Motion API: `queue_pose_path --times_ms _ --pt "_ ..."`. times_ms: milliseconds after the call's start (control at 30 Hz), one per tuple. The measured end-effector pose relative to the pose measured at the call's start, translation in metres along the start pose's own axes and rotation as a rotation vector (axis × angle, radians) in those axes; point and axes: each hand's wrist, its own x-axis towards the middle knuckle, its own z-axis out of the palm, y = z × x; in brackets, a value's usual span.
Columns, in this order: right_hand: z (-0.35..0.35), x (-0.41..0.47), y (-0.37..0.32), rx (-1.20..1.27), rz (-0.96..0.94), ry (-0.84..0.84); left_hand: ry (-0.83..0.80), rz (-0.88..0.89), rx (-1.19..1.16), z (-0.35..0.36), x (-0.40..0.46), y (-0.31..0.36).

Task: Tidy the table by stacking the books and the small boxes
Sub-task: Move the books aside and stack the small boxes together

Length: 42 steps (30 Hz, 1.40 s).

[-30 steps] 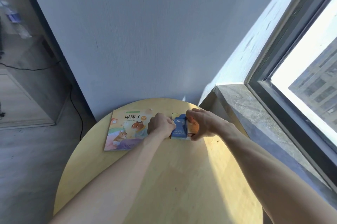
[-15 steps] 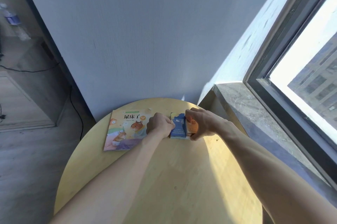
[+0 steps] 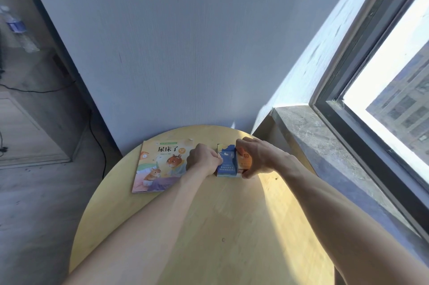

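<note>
A picture book (image 3: 160, 166) with cartoon animals on its cover lies flat at the far left of the round wooden table (image 3: 209, 226). Right of it stand a blue small box (image 3: 227, 164) and an orange small box (image 3: 245, 161), side by side and touching. My left hand (image 3: 202, 160) is curled against the blue box's left side, over the book's right edge. My right hand (image 3: 257, 157) wraps the orange box from the right, thumb at its near corner. The two hands press the boxes between them.
A grey wall rises just behind the table. A stone window sill (image 3: 325, 145) and a window frame run along the right. On the left is grey floor with a black cable (image 3: 97, 145) and a low cabinet (image 3: 27, 127).
Hands and boxes hold almost the same place; the view has only shifted slightly.
</note>
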Motion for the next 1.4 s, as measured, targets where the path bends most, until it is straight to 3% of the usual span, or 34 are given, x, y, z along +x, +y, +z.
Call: queue_pose_path --times_ms 1400 --pt "-0.0004 0.003 0.0008 -0.005 0.002 -0.026 -0.007 -0.022 -0.022 -0.0001 0.0033 -0.0002"
